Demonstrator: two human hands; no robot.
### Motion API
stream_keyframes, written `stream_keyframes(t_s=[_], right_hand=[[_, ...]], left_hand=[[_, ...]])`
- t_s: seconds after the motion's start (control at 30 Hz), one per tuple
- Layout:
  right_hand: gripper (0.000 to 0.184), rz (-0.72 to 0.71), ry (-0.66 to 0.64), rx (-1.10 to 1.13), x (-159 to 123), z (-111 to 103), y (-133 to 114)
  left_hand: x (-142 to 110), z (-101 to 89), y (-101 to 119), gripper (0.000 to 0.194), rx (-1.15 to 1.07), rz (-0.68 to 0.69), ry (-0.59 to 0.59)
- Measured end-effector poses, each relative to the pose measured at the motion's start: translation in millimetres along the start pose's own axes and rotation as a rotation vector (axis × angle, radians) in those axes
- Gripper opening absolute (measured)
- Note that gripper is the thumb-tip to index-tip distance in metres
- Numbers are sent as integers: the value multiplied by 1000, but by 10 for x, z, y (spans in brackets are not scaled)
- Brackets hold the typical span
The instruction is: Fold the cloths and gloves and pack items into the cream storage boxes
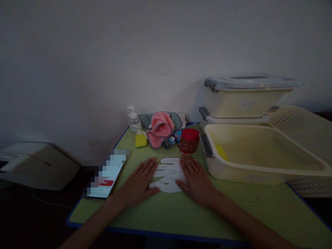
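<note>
White glove [169, 175], flat, fingers spread toward nine o'clock, at the table's [155, 211] centre; left hand [141, 181] and right hand [197, 180] lie open, palms down, at its nine and three o'clock edges. Beyond, at one o'clock: red roll [189, 140]; two o'clock: open bin [259, 152].

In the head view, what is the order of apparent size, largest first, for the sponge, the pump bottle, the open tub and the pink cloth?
1. Open tub
2. Pink cloth
3. Pump bottle
4. Sponge
</note>
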State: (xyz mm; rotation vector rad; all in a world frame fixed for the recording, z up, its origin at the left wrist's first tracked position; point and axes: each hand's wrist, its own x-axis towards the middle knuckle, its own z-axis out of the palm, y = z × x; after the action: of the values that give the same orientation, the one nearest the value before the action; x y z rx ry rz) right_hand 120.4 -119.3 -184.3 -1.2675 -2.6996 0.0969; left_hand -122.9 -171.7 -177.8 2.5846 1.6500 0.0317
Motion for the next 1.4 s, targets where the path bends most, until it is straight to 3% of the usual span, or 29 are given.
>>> stream_keyframes(t_s=[0.13, 0.33, 0.47, 0.67, 1.07, 1.4], right_hand=[[68, -2, 4, 1, -2, 11, 3], [72, -13, 3, 14, 0, 16, 18], [73, -8, -5, 7, 1, 21, 25], [73, -26, 8, 25, -7, 36, 46], [85, 2, -93, 52, 9, -97, 12], [83, 13, -75, 44, -4, -89, 9]], left_hand=[[-166, -32, 22, 63, -57, -39, 52], [-219, 7, 146, 25, -278, -61, 250], [-150, 7, 204, 27, -288, 45, 356], [-133, -33, 284, 20, -100, 212, 345], [-242, 15, 225, 13, -23, 249, 321], [-405, 58, 223, 32, -130, 185, 250]])
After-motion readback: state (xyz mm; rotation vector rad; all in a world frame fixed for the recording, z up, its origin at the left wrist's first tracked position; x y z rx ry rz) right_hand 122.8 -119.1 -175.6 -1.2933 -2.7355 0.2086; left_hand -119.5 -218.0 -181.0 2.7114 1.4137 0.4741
